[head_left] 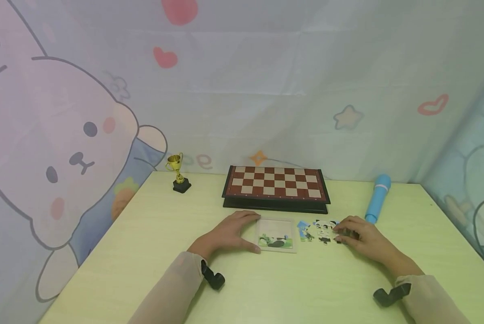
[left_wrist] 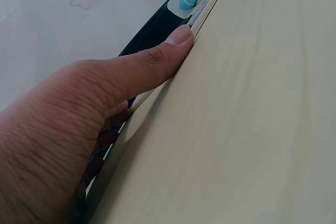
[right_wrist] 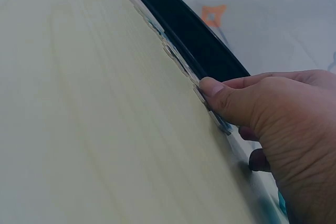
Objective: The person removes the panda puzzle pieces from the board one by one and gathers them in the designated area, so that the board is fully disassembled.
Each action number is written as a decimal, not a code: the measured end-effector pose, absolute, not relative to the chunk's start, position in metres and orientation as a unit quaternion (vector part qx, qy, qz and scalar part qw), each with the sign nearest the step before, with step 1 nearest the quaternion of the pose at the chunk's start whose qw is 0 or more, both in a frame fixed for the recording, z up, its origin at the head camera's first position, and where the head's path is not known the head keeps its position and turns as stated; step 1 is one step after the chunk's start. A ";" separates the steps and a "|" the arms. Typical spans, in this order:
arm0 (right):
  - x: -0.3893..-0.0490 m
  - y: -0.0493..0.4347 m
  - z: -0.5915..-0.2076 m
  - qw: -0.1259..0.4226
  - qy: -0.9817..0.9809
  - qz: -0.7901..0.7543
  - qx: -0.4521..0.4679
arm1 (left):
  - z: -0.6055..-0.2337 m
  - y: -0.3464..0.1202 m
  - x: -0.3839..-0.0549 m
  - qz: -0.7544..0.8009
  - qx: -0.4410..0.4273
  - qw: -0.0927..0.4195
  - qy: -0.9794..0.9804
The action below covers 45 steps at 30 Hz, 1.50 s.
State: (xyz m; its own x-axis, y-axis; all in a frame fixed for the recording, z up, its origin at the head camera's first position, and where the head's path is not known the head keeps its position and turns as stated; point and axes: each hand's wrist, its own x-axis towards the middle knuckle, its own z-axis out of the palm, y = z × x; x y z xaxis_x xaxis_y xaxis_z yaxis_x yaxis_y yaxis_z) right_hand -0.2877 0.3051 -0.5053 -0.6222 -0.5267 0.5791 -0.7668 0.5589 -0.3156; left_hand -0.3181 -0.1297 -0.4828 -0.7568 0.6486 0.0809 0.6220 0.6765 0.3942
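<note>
Beside the jigsaw tray (head_left: 275, 227), the left hand (head_left: 231, 231) lies spread-fingered. Right of it, the right hand (head_left: 363, 236) touches jigsaw pieces (head_left: 324, 228), grasp unclear.

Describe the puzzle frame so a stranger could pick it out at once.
Find the brown-and-cream checkered board at the back of the yellowish table. Just in front of it lies a small puzzle frame, its left side touched by the left hand. Unlike the loose puzzle pieces to its right, it has a pale border, with picture only along the bottom inside.
</note>
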 end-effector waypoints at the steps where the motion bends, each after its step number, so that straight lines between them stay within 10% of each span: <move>1: -0.288 0.305 -0.506 0.214 -0.857 0.279 0.376 | -0.483 -0.130 -0.318 0.204 0.346 0.033 0.915; 23: -0.286 0.238 -0.496 0.208 -0.816 0.324 0.431 | -0.488 -0.130 -0.317 0.193 0.343 0.031 0.919; 45: -0.289 0.126 -0.488 0.081 -0.883 0.260 0.382 | -0.485 -0.130 -0.319 0.203 0.342 0.031 0.917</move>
State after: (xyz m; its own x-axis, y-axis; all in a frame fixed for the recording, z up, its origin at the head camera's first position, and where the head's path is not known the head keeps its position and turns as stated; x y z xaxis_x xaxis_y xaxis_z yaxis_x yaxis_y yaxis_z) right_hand -0.2892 0.1258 -0.4882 -0.6945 -0.6334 0.3412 -0.7173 0.5728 -0.3967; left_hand -0.3186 -0.1298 -0.4846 -0.7639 0.6399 0.0831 0.6151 0.6832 0.3935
